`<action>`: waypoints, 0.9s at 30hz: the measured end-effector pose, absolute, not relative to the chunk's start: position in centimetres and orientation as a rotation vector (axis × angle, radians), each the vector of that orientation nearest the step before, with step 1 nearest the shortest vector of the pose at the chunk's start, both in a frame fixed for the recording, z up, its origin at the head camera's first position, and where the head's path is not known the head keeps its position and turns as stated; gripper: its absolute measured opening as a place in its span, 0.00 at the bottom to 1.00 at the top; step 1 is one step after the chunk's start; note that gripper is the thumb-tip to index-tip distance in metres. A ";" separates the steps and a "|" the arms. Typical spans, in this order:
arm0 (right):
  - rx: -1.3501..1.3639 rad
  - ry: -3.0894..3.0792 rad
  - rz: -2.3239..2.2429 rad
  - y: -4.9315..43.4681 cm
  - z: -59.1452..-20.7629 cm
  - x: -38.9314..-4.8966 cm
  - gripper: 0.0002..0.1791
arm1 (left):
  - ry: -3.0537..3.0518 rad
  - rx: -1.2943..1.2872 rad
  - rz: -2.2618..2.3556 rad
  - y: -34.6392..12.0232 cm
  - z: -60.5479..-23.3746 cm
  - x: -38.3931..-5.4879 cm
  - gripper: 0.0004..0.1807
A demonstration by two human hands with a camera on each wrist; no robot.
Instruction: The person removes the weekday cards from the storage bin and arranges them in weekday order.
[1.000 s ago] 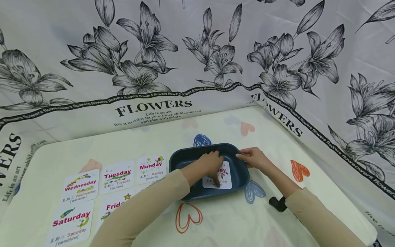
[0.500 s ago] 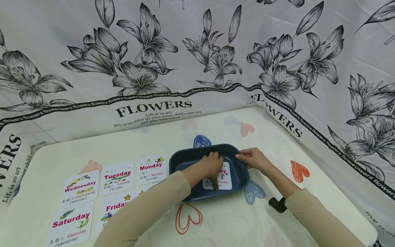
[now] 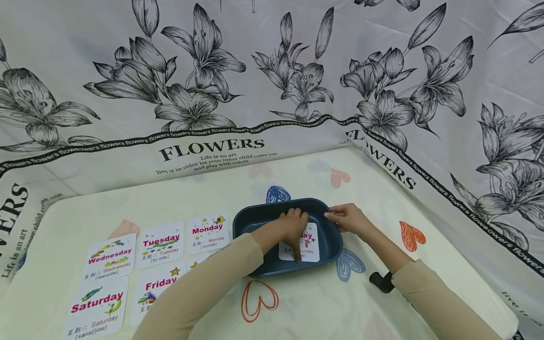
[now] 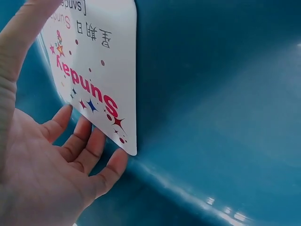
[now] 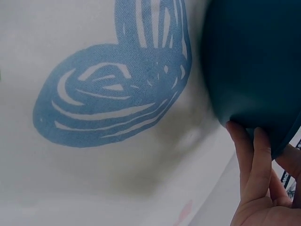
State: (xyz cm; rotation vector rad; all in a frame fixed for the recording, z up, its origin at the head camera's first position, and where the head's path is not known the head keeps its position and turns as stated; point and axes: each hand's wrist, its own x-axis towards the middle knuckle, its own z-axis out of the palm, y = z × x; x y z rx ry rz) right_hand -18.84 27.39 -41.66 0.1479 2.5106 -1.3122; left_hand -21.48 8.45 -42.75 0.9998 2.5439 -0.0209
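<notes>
A dark blue plastic basin (image 3: 329, 243) stands on the table with a white Sunday card (image 3: 310, 246) lying inside it. My left hand (image 3: 289, 231) reaches into the basin over this card. In the left wrist view the thumb (image 4: 19, 42) is at one end of the Sunday card (image 4: 101, 70) and the curved fingers (image 4: 84, 146) are at the opposite end, spanning it. My right hand (image 3: 352, 218) pinches the basin's right rim between thumb and fingers. The right wrist view shows its fingertips against the basin wall (image 5: 254, 66).
Left of the basin lie the Monday (image 3: 208, 233), Tuesday (image 3: 161, 243), Wednesday (image 3: 111, 257), Friday (image 3: 155, 290) and Saturday (image 3: 97, 304) cards. My left sleeve partly hides another card. A small black object (image 3: 381, 282) is beside my right forearm. Flowered cloth (image 3: 297, 66) hangs behind the table.
Over the last second my left thumb has shifted slightly towards the Sunday card's near edge. The basin, the other cards and my right hand look the same.
</notes>
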 end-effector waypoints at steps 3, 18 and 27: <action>0.145 2.516 -1.307 27.4 -41.6 -18.8 0.27 | 2.538 1.013 -0.036 8.4 -42.8 -21.4 0.59; 0.154 2.507 -1.313 27.3 -41.4 -18.6 0.28 | 2.523 1.150 -0.143 8.6 -43.0 -20.8 0.58; 0.088 2.496 -1.350 27.4 -41.3 -18.5 0.33 | 2.551 1.206 -0.231 8.3 -42.7 -20.6 0.58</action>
